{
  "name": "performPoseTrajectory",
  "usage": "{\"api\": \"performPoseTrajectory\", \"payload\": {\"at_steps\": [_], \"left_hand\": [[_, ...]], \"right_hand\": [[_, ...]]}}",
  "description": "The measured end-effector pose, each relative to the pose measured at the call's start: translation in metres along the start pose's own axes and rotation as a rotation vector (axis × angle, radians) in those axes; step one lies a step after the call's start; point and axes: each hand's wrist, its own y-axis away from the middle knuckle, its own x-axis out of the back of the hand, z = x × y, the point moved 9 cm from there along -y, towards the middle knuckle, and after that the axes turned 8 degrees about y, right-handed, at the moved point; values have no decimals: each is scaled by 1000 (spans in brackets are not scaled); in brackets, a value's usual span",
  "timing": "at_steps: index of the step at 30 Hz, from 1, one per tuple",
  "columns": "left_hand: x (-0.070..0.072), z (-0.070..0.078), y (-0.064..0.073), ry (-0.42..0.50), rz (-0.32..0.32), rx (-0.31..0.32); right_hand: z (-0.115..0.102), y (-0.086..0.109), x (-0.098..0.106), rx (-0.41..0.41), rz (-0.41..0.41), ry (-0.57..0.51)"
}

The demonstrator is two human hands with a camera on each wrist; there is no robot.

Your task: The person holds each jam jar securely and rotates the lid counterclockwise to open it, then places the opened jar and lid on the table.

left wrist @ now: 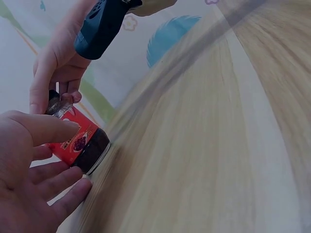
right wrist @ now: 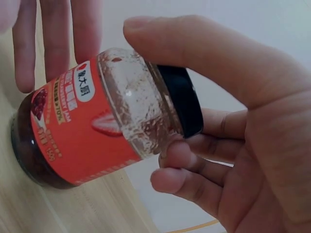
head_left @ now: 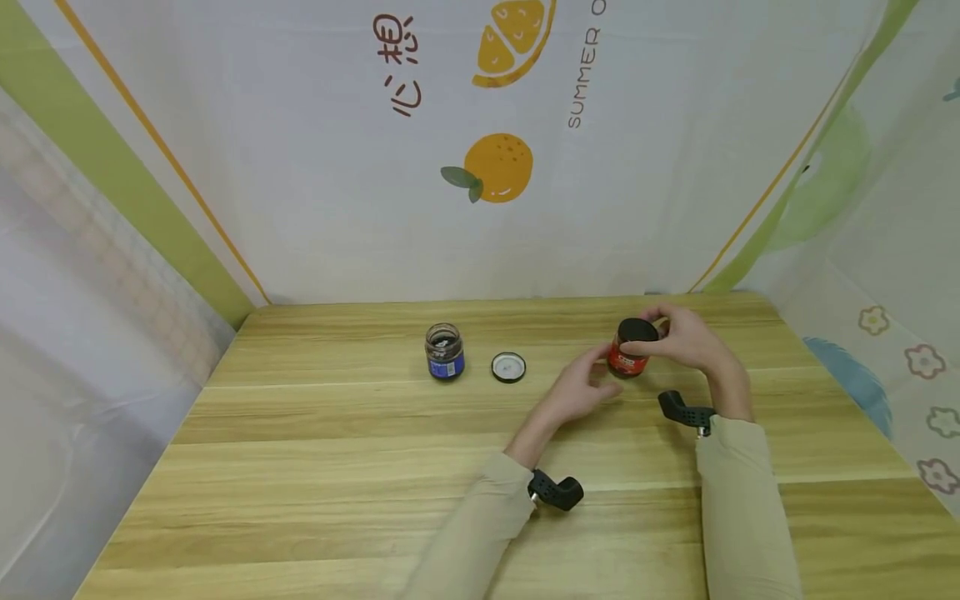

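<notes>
Far left on the surface [head_left: 315,467] I see an open blue-labelled jar [head_left: 446,354], then a loose lid [head_left: 508,367]. My left hand [head_left: 576,390] is beside the red-labelled jar [head_left: 628,358], fingers spread near its base. That jar stands upright, black lid [head_left: 637,329] on. My right hand's [head_left: 686,337] fingers and thumb flank the lid; I can't tell whether they pinch it.

Soft light, diffuse shadows
</notes>
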Motion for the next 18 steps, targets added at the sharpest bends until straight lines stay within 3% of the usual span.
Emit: {"api": "performPoseTrajectory", "payload": {"at_steps": [12,18], "left_hand": [[-2,-1,-5,-93,24,-22],[-4,0,-6,-7,28,-36]], "right_hand": [[-2,1,3,10,34,-13],[-8,2,8,32,59,-17]]}}
